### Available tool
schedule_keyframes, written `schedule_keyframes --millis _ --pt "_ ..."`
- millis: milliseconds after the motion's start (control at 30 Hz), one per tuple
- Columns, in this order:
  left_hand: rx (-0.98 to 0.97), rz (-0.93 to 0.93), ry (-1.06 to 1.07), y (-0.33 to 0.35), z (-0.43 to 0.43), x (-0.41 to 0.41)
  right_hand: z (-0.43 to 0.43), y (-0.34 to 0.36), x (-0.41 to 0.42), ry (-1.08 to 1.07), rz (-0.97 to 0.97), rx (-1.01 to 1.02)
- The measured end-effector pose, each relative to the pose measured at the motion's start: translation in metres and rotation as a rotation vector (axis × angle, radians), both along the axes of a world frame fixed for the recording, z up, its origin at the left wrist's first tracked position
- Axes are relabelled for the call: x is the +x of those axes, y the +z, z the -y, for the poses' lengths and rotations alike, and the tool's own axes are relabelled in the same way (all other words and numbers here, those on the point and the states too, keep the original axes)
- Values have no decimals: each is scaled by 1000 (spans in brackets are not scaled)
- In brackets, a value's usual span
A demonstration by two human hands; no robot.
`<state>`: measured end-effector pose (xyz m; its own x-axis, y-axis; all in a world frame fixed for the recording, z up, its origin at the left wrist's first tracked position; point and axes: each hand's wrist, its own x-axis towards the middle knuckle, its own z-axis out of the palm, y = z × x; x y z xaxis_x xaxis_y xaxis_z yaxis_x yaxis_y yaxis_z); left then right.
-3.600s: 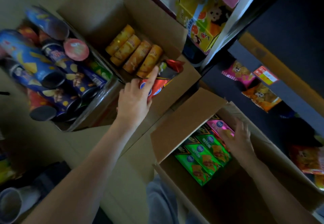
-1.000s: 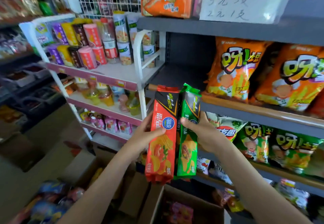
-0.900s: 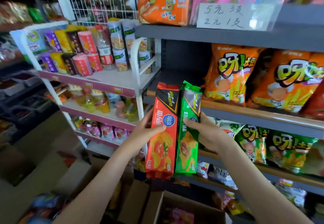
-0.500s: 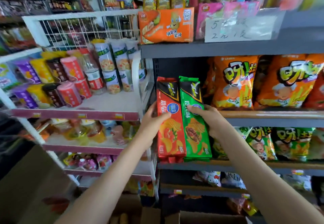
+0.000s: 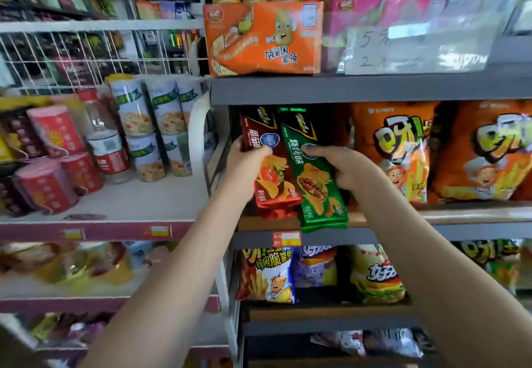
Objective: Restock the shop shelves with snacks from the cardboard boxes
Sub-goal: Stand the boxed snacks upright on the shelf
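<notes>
Two long, flat snack packs stand side by side and touching: a red snack pack (image 5: pixel 272 172) on the left and a green snack pack (image 5: pixel 313 172) on the right. Both lean back, with their tops in the shadow under the upper shelf (image 5: pixel 374 87). Their lower ends sit at the front edge of the grey shelf (image 5: pixel 403 234), close to its left end, and the green one hangs slightly over that edge. I cannot tell whether either pack rests its weight on the shelf.

The left hand (image 5: pixel 247 166) grips the red pack's outer side, thumb across the printed front. The right hand (image 5: pixel 348 169) holds the green pack the same way from its right side, fingers curled behind.

Just right of the green pack, large orange crisp bags (image 5: pixel 400 149) fill the rest of the shelf. To the left, a white rack (image 5: pixel 115 206) holds tins and tubs.

To do this step well, I would slide both packs back together until their bases sit fully behind the front edge. Then bring them upright with the printed faces forward. The gap between the shelf's left end and the orange bags looks narrow, so the green pack should go in alongside the bags, not into them. Tall, thin packs like these probably tip forward easily. Letting go of one pack while steadying the other seems safest.
</notes>
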<state>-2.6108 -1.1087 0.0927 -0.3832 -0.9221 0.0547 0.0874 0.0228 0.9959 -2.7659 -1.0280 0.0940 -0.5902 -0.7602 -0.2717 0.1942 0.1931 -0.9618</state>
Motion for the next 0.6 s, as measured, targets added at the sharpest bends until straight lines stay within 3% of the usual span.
schedule_keyframes --millis 133,300,433,600 --pt "135 51 -21 -10 33 -28 29 2 -10 -41 -42 -14" --pt "173 362 -57 -26 66 -38 52 -13 -25 -74 -150 87" --pt "-2 668 -120 -26 70 -38 62 -26 -27 -84 -312 214" --pt "-376 1104 -99 -20 64 -36 55 -31 -22 9 -771 334"
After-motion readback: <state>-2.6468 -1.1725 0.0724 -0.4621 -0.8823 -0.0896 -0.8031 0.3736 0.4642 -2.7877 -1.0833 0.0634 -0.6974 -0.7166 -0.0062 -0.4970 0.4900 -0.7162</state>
